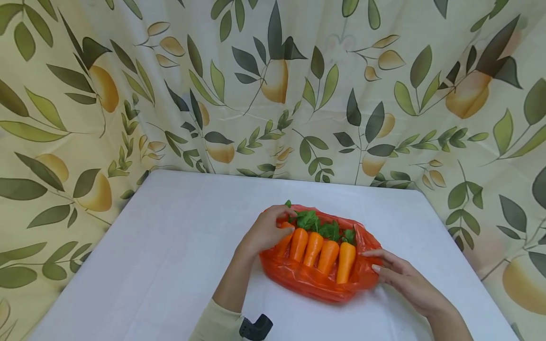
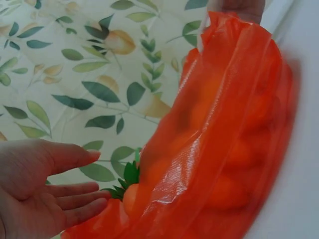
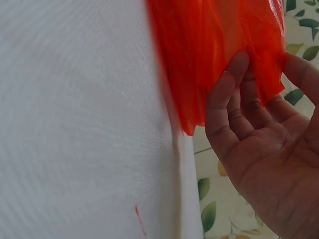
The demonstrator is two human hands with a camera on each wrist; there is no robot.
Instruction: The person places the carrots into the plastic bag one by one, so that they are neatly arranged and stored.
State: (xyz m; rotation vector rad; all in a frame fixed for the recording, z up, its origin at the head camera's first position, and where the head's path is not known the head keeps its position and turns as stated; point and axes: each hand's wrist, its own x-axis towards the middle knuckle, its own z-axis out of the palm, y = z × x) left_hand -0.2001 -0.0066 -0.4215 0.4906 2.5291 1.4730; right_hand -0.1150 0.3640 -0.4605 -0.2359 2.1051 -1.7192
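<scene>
Several orange carrots (image 1: 314, 247) with green leafy tops lie side by side in a red plastic bag (image 1: 315, 289) on the table. The bag's mouth is spread around them. My left hand (image 1: 269, 227) is over the bag's left end, beside the leftmost carrot. In the left wrist view its thumb (image 2: 75, 155) and fingers (image 2: 82, 196) are straight and apart, with nothing between them. At the opposite end, my right hand (image 1: 398, 272) holds the bag's edge. The right wrist view has those fingers (image 3: 222, 102) bent against the red film.
A white-covered table (image 1: 192, 227) surrounds the bag. Behind it hangs a curtain (image 1: 256, 118) printed with fruit and leaves. My left wrist wears a black strapped device (image 1: 256, 327). A small red mark (image 3: 140, 219) is on the white cloth.
</scene>
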